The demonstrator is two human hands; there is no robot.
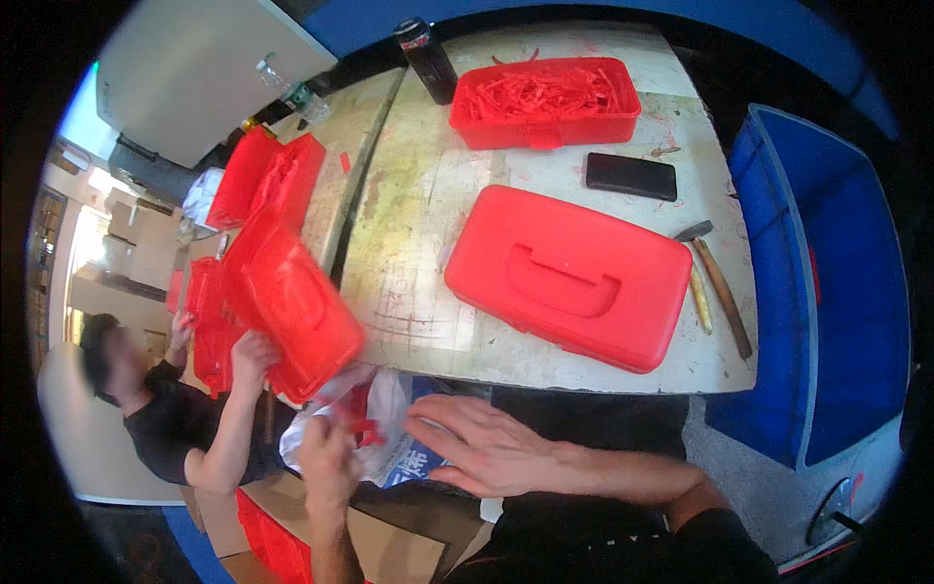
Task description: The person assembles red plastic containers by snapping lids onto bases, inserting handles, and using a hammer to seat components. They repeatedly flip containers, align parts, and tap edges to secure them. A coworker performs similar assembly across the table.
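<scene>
My left hand is closed on the edge of a white plastic bag with red scraps in it, just below the table's near edge. My right hand hovers beside the bag with its fingers spread and flat, holding nothing. A closed red plastic case with a moulded handle lies on the worn table in front of me. To my left a co-worker's hand holds another red case, blurred by motion.
A red tray of red shreds sits at the table's far side, beside a black bottle. A black phone and a hammer lie at right. A blue bin stands right; cardboard boxes below.
</scene>
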